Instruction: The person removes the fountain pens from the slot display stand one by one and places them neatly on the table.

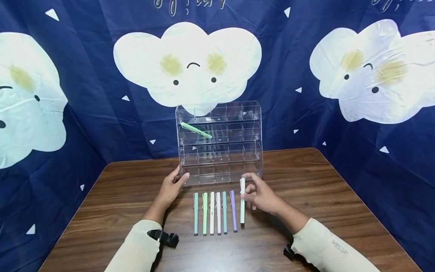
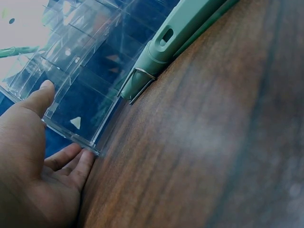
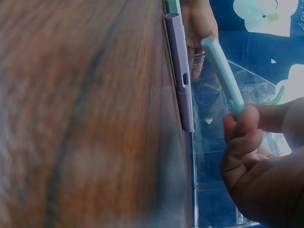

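My left hand point(image 1: 168, 192) grips the lower left corner of a clear acrylic rack point(image 1: 222, 165), thumb at its front and fingers along its side. Between thumb and fingers, my right hand point(image 1: 264, 196) pinches a pale blue pen point(image 3: 223, 71) with a clip. The right wrist view shows this pen raised off the table. To its left lie several pens in a row: a purple pen point(image 1: 233, 211), a teal pen point(image 1: 224, 213), a pale pink pen point(image 1: 218, 213), a cream pen point(image 1: 212, 213), a green pen point(image 1: 205, 213) and another teal pen point(image 1: 195, 213).
A light green pen point(image 1: 196, 130) leans across an upper left compartment of the rack. The wooden table point(image 1: 112, 211) carries everything. Behind it hangs a dark blue cloth point(image 1: 142, 113) with white clouds. Black straps point(image 1: 163, 237) circle the wrists.
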`<state>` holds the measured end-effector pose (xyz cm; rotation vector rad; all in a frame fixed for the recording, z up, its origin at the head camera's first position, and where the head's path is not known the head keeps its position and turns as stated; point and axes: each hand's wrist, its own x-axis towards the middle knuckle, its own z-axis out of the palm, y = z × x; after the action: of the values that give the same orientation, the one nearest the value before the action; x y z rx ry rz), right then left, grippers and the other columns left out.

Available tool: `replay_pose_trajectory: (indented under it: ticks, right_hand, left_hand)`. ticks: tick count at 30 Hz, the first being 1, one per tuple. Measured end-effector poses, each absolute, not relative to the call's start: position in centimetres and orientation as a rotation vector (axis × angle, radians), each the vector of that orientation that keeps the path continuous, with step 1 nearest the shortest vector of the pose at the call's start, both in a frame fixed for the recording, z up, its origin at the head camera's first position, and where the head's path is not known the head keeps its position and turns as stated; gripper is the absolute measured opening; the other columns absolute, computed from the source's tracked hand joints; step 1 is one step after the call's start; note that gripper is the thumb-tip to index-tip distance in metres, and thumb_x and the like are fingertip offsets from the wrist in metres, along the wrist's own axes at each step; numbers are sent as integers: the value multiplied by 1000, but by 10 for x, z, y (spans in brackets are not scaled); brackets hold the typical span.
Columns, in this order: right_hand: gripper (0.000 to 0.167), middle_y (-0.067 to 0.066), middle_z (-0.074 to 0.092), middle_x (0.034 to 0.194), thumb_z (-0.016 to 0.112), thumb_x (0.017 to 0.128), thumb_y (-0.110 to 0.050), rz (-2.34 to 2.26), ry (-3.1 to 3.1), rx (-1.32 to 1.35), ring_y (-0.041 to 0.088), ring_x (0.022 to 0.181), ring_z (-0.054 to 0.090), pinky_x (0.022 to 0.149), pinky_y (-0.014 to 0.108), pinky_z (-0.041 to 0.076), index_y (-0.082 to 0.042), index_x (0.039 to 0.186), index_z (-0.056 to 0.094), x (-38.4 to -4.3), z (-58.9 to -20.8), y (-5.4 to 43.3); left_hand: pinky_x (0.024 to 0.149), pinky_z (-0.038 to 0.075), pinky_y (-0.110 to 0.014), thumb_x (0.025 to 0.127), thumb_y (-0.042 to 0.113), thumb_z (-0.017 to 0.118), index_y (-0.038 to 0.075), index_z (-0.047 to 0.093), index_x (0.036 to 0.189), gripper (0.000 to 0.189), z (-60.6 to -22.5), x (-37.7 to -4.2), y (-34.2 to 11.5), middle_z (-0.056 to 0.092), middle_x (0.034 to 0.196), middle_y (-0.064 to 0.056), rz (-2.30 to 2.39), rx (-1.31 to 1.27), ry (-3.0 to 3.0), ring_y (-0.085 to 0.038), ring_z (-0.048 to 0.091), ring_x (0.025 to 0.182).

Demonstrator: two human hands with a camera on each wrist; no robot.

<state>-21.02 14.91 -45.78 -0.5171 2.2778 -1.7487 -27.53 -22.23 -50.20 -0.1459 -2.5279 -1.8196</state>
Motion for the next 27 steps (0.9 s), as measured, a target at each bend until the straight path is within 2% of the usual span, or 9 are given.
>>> replay_pose_trajectory:
  ticks: [4, 10, 17, 22, 27]
  right_hand:
    - [71, 8, 63, 88, 73, 97, 6, -1725, 2257, -525, 18, 60, 60, 52, 24, 51, 7, 155, 32, -212, -462, 150]
    - [70, 7, 62, 86, 73, 97, 5, -1686, 2246, -569, 18, 63, 60, 54, 25, 52, 7, 152, 30, -214, -468, 151]
    - [67, 8, 66, 85, 76, 97, 3, -1621, 2263, -612, 17, 62, 60, 57, 27, 54, 6, 151, 36, -216, -476, 150]
    - [65, 9, 66, 86, 79, 95, 1, -1576, 2287, -614, 17, 62, 60, 58, 28, 55, 8, 148, 41, -219, -477, 151]
    - [66, 6, 64, 84, 81, 94, 0, -1543, 2279, -592, 13, 61, 56, 56, 25, 52, 11, 146, 42, -226, -480, 154]
  left_hand:
    - [122, 45, -60, 111, 41, 65, 31, 27, 175, 75, -502, -276, -222, 37, 176, -19, -1821, -128, -2534, -42, 47, 157]
    - [122, 45, -60, 111, 43, 65, 31, 28, 174, 74, -501, -274, -222, 38, 176, -20, -1816, -140, -2531, -43, 47, 157]
    - [119, 48, -57, 110, 47, 65, 31, 29, 174, 75, -502, -275, -221, 40, 175, -20, -1794, -152, -2537, -42, 48, 156]
    - [111, 53, -50, 110, 44, 66, 30, 31, 174, 74, -502, -275, -221, 45, 171, -23, -1813, -156, -2514, -42, 53, 152]
    - [113, 51, -52, 110, 44, 66, 31, 31, 174, 73, -502, -275, -221, 43, 172, -22, -1815, -159, -2512, -42, 51, 154]
